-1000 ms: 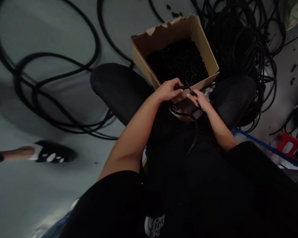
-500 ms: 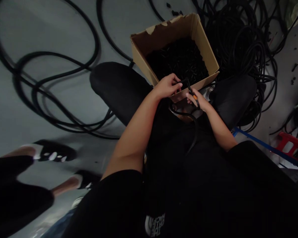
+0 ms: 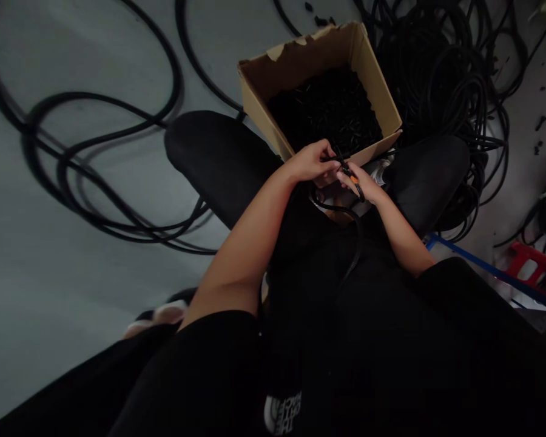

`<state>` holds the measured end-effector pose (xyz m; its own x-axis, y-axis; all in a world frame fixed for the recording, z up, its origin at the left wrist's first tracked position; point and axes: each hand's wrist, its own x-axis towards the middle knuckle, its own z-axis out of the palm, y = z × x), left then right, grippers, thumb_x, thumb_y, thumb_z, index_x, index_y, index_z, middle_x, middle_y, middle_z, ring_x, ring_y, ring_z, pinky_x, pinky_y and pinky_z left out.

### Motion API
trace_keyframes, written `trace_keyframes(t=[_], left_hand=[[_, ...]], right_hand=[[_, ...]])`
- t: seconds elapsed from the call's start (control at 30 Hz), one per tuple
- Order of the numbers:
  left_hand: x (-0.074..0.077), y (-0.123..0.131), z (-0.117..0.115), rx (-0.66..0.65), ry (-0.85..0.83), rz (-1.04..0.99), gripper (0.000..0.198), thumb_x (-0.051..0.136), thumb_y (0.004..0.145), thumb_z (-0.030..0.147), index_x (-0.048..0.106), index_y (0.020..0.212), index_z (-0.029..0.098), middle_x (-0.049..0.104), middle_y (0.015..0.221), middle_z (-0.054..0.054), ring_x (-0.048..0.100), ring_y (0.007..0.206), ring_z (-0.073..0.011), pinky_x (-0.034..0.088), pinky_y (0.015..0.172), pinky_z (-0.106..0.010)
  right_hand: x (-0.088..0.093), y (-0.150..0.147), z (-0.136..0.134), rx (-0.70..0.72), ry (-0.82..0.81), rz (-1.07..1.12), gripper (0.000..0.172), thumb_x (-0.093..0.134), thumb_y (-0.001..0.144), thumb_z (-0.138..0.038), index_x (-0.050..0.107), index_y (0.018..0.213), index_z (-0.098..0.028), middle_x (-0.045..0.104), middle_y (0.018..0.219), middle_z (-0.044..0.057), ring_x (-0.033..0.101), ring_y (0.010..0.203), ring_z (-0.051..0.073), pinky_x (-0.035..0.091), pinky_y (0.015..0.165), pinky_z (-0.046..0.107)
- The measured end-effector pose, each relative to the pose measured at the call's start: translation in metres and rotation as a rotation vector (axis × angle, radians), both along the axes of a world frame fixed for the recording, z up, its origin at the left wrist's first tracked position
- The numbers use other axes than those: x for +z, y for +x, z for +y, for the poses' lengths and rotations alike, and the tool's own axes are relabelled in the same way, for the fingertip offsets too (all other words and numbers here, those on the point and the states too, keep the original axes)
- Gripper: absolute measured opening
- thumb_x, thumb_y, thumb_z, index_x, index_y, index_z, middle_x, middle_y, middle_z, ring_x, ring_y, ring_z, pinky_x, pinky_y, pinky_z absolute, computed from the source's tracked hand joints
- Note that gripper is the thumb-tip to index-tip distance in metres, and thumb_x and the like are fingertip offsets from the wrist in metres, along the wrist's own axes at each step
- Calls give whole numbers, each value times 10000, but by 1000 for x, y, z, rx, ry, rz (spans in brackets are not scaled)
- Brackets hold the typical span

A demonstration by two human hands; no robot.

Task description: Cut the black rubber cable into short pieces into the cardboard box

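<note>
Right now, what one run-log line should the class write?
left hand: pinching black cable | right hand: gripping orange-marked tool | cardboard box: black pieces inside

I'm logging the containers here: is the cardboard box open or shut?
Open: no flap covers the top of the cardboard box, and the black pieces inside show from above.

"What's the far box (image 3: 380,91) made of?"
"Matt cardboard, rough along its torn rim (image 3: 276,53)."
"And the right cable pile (image 3: 437,79)?"
"Smooth and rubbery, faintly glossy; the tool's handle (image 3: 354,179) looks plastic."
</note>
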<state>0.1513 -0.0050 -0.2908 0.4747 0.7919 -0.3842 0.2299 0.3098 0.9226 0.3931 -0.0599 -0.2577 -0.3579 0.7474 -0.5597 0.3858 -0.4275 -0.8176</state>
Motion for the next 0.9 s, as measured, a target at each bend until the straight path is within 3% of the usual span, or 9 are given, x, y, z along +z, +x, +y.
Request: trace_keyframes(t=[0.13,0.27,0.47,0.63,0.77,0.83,0.9], left_hand=[[6,2,0,-27,-9,43,397,987,955,342,744,1258,259,728,919,-21,872,949,-337,765,906,-523],[11,1,4,-17,-20,97,456,1002,945,312,745,1316,247,741,960,-43,865,1001,-351,755,934,-537],[19,-19,-3,-82,-99,74,419,978,990,345,697,1292,272,764,882,-15,763,720,-231,679,744,-398],[21,-28,-26,-16,-79,112,356,907,1049,412,672,1281,279,745,844,5,671,613,-187,608,677,-343],[16,-25,-28,20,67,146,379,908,1005,511,711,1215,265,823,998,-39,786,876,-252,682,868,-391],[13,-23,-23,13,140,166,359,892,986,515,745,1183,254,869,1131,-74,823,1068,-298,695,1019,-440],[12,-22,-18,-9,159,172,322,875,970,482,776,1166,246,884,1189,-89,826,1132,-317,686,1089,-474]], right_hand=[[3,-2,-1,-39,-11,-14,470,887,1195,-673,703,1259,-244,767,1075,48,773,931,211,738,911,359],[14,-3,2,-27,-15,-82,604,903,1141,-823,681,1182,-262,665,883,-19,650,745,172,600,699,292],[24,0,7,-58,78,-191,648,910,1120,-846,650,1049,-257,579,820,-9,626,815,214,522,693,309],[16,4,6,-47,28,-115,615,960,1116,-784,641,1064,-260,590,849,-18,606,803,198,537,701,312],[6,6,3,-66,-65,-25,588,1003,1100,-714,623,1103,-266,655,945,-13,643,816,176,618,747,305],[3,7,2,-83,-70,-2,568,1004,1103,-691,629,1109,-265,682,986,0,690,872,186,658,798,312],[3,7,1,-97,-71,-3,560,1000,1109,-695,644,1126,-262,692,995,7,712,903,194,669,822,313]])
